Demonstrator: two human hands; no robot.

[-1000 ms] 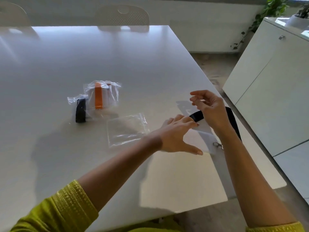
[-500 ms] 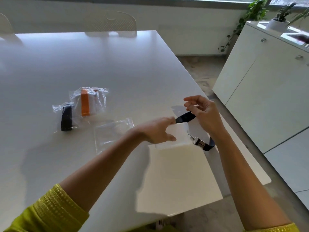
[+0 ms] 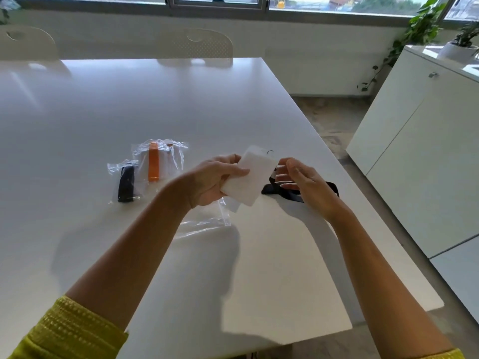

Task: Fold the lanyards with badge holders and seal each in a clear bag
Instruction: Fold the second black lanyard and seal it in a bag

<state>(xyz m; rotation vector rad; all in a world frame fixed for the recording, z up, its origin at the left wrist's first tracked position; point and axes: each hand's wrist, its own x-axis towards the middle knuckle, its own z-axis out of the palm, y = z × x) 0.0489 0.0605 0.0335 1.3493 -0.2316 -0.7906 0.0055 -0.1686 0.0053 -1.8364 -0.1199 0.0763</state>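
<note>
head | left hand [image 3: 215, 181] grips white badge holder [image 3: 250, 177] | black lanyard [image 3: 290, 191] trails | right hand [image 3: 304, 182] fingers relaxed, apart

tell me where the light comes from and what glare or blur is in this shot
Head view: daylight from the windows at the back throws arm shadows toward the camera on the white table; the far tabletop glares and mirrors the chairs; the clear empty bag shows only by highlights; the badge holder in the left hand looks washed out; edges bend from the wide lens.

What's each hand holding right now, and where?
Left hand grips the badge holder by its lower left end. Right hand, fingers straight, touches the black lanyard.
</note>
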